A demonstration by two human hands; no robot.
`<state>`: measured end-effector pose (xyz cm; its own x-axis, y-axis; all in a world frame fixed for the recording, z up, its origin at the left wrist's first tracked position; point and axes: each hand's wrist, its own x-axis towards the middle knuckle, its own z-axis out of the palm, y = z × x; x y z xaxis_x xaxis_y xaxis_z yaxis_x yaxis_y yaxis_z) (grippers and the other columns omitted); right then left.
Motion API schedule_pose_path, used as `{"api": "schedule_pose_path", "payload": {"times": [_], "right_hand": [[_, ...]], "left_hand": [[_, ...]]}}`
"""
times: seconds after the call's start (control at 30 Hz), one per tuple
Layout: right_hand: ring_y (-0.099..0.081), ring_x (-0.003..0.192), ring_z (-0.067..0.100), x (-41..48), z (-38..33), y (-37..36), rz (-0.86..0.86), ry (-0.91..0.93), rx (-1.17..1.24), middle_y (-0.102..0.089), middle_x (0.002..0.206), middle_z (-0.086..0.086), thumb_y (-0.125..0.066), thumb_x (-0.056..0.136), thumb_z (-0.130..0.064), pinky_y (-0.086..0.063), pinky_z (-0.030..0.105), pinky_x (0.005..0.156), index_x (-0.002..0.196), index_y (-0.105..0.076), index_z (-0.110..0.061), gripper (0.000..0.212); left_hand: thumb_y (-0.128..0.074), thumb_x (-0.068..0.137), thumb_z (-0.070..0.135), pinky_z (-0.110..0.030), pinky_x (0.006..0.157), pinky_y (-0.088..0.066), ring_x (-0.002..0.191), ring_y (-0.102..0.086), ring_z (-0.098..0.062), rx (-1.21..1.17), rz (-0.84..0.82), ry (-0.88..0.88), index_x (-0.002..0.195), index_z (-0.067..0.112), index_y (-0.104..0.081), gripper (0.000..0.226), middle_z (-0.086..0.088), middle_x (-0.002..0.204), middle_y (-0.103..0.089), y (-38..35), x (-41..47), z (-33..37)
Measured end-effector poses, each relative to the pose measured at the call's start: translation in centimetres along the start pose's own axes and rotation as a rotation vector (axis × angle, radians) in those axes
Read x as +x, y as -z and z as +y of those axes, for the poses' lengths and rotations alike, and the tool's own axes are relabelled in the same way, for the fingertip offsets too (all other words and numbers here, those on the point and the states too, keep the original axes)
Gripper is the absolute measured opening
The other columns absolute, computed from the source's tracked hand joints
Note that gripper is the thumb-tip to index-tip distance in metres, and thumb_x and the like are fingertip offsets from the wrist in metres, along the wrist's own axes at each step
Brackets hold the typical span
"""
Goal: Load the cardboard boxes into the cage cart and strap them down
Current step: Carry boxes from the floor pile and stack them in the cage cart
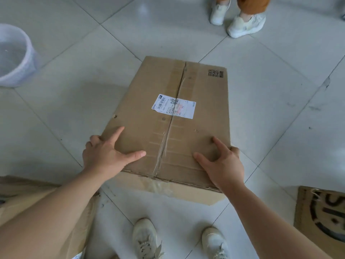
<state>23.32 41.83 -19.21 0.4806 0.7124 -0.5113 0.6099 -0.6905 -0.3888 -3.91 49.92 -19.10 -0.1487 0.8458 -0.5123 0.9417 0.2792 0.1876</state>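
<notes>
A large taped cardboard box (201,116) with a white shipping label (173,106) on top sits on the tiled floor in front of me. My left hand (106,154) clasps its near left corner, thumb and forefinger spread on the top, other fingers curled over the side edge. On the near right corner rests my right hand (222,163), fingers spread on the top and wrapping the right edge. The cage cart and any strap are out of view.
Another cardboard box (28,199) lies at the lower left under my left forearm. A printed cardboard piece (321,212) is at the lower right. A white bin (13,55) stands at the far left. Another person's feet (240,21) are beyond the box. My shoes (145,238) are below.
</notes>
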Motion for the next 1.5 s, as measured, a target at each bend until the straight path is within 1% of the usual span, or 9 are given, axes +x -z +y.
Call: {"api": "schedule_pose_path", "payload": {"times": [0.23,0.3,0.37,0.5,0.73,0.93,1.17,1.37,1.5], "right_hand": [[-0.058,0.103,0.019,-7.8,-6.6,12.2,-0.105,0.177,-0.069,-0.041,0.123,-0.002,-0.063,0.068,-0.070,-0.047,0.032,0.090,0.140,-0.031,-0.048,0.081],[-0.059,0.099,0.018,-10.4,-8.5,16.1,-0.117,0.255,-0.079,-0.041,0.122,-0.003,-0.062,0.068,-0.070,-0.046,0.029,0.085,0.140,-0.031,-0.048,0.081],[-0.059,0.098,0.017,-12.9,-10.4,19.9,-0.131,0.342,-0.100,-0.040,0.122,-0.004,-0.061,0.069,-0.071,-0.044,0.028,0.081,0.140,-0.030,-0.048,0.082],[-0.058,0.104,0.018,-18.7,-13.8,27.2,-0.145,0.547,-0.143,-0.039,0.127,-0.002,-0.059,0.069,-0.072,-0.045,0.032,0.091,0.141,-0.030,-0.046,0.083],[-0.056,0.112,0.021,-30.4,-19.0,35.3,-0.203,0.893,-0.217,-0.035,0.135,0.002,-0.059,0.069,-0.074,-0.044,0.036,0.095,0.142,-0.030,-0.044,0.084],[-0.056,0.112,0.019,-41.4,-21.7,36.7,-0.328,1.154,-0.290,-0.033,0.138,0.000,-0.060,0.069,-0.072,-0.042,0.033,0.095,0.142,-0.029,-0.047,0.083],[-0.053,0.116,0.019,-55.2,-22.3,34.0,-0.487,1.436,-0.357,-0.036,0.136,-0.001,-0.063,0.068,-0.070,-0.039,0.031,0.097,0.141,-0.031,-0.047,0.083],[-0.053,0.116,0.022,-68.7,-18.8,29.9,-0.647,1.629,-0.402,-0.036,0.138,0.003,-0.062,0.065,-0.074,-0.043,0.036,0.099,0.142,-0.031,-0.047,0.087],[-0.056,0.112,0.023,-78.8,-14.2,27.4,-0.719,1.752,-0.434,-0.038,0.137,0.005,-0.066,0.067,-0.069,-0.043,0.034,0.094,0.142,-0.034,-0.044,0.085]], "left_hand": [[-0.038,0.032,0.103,-0.042,0.105,-0.036,0.122,-0.039,-0.034,-0.008,0.074,0.126,0.141,0.053,-0.024,0.121,-0.016,0.126,-0.038,12.9,-11.9,0.9],[-0.041,0.036,0.100,-0.041,0.104,-0.034,0.123,-0.038,-0.035,-0.031,0.106,0.180,0.141,0.053,-0.023,0.117,-0.016,0.129,-0.036,16.6,-16.2,1.4],[-0.042,0.036,0.100,-0.042,0.105,-0.033,0.123,-0.037,-0.035,-0.102,0.165,0.238,0.140,0.055,-0.023,0.116,-0.014,0.128,-0.035,19.9,-20.9,1.7],[-0.051,0.043,0.094,-0.043,0.106,-0.030,0.125,-0.034,-0.035,-0.258,0.287,0.349,0.141,0.054,-0.022,0.110,-0.014,0.133,-0.032,25.1,-31.1,2.3],[-0.060,0.049,0.087,-0.045,0.106,-0.032,0.124,-0.036,-0.034,-0.462,0.535,0.577,0.140,0.052,-0.024,0.103,-0.015,0.131,-0.034,30.4,-48.5,1.4],[-0.049,0.048,0.094,-0.043,0.106,-0.031,0.123,-0.036,-0.031,-0.520,0.684,0.824,0.141,0.052,-0.024,0.105,-0.010,0.127,-0.037,30.5,-62.1,-1.7],[-0.043,0.047,0.096,-0.043,0.105,-0.033,0.123,-0.038,-0.031,-0.582,0.797,1.130,0.141,0.053,-0.022,0.106,-0.011,0.126,-0.039,27.5,-76.3,-6.1],[-0.046,0.045,0.096,-0.044,0.108,-0.031,0.126,-0.035,-0.032,-0.667,0.918,1.347,0.140,0.054,-0.023,0.106,-0.013,0.131,-0.037,23.1,-89.9,-9.8],[-0.048,0.044,0.095,-0.043,0.107,-0.031,0.125,-0.036,-0.031,-0.678,0.971,1.494,0.138,0.055,-0.026,0.104,-0.012,0.128,-0.039,19.1,-99.9,-12.0]]}}
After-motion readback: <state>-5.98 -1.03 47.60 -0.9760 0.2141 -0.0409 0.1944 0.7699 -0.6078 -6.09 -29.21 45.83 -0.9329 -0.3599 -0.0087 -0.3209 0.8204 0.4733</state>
